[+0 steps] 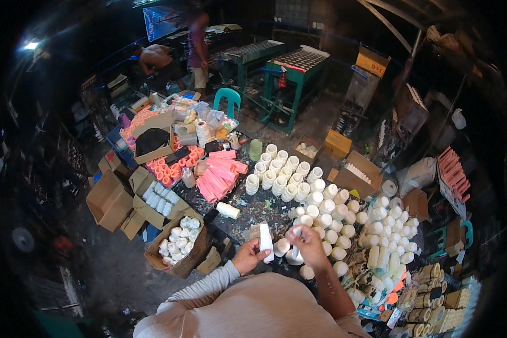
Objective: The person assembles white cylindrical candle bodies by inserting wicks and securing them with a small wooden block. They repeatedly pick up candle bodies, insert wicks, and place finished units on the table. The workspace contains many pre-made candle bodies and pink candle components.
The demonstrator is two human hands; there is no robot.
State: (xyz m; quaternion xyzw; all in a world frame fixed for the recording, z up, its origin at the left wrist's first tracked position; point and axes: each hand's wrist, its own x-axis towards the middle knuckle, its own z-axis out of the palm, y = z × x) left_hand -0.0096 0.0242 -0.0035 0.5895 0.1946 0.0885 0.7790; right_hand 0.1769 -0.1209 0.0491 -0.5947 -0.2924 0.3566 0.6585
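My left hand [248, 257] is closed round a white, slightly tapered piece [266, 243], held upright in front of my body. Close to its right, my right hand [311, 245] has its fingers curled over a slim white piece [296, 249], partly hidden by the fingers; its exact kind does not show. Under and beside the right hand stand short white cylinders [341, 253], like thick candles, in a dense group. One pale cylinder [228, 210] lies on its side on the dark, littered table [231, 228] beyond my left hand.
Stacked white rings [290, 192] stand farther back. Pink sticks [217, 179] lie at mid-left. An open carton [194, 256] of white pieces stands left of me. Green machines [296, 79], a green chair [227, 101] and two people [198, 50] are at the back.
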